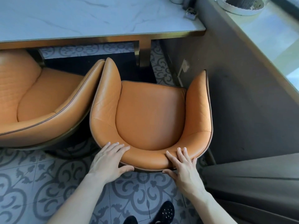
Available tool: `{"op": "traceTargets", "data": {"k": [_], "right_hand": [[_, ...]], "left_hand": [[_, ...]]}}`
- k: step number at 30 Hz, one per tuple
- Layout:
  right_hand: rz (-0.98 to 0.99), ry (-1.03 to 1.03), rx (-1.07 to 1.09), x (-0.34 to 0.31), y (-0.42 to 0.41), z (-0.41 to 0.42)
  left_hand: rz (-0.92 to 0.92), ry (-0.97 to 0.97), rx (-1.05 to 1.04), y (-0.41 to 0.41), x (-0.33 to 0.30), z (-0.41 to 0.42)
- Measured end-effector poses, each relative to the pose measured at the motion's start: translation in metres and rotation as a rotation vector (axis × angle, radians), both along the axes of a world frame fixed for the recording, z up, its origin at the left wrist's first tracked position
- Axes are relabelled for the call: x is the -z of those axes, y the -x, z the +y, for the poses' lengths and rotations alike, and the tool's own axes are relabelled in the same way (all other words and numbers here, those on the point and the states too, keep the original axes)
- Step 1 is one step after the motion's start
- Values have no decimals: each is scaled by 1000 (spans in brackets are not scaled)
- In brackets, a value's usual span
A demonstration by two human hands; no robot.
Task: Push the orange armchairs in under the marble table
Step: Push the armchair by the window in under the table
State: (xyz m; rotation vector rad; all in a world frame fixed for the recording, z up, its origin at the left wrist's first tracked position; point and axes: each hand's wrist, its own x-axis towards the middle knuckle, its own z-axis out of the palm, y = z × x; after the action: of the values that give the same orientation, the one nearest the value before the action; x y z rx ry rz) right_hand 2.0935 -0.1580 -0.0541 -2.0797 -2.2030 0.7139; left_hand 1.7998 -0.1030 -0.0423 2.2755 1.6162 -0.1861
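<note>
a dining spot: marble table, leather armchairs, patterned tiles.

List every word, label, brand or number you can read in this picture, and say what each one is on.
None can be read.
The two orange armchairs and the marble table carry no text.
The small metal holder at the table's far corner is too blurred to show any lettering.
</note>
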Motion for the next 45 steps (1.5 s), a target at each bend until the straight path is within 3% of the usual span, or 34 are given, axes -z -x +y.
{"op": "traceTargets", "data": {"k": [11, 29, 45], "right_hand": [[5, -26, -13, 9, -11, -5], [34, 85, -178, -2, -146, 30], [-71, -3, -298, 2, -208, 77]], "left_hand": [[-28, -23, -31, -13, -1, -7], [-92, -25, -194, -134, 13, -43], [-151, -115, -222, -197, 31, -29]]}}
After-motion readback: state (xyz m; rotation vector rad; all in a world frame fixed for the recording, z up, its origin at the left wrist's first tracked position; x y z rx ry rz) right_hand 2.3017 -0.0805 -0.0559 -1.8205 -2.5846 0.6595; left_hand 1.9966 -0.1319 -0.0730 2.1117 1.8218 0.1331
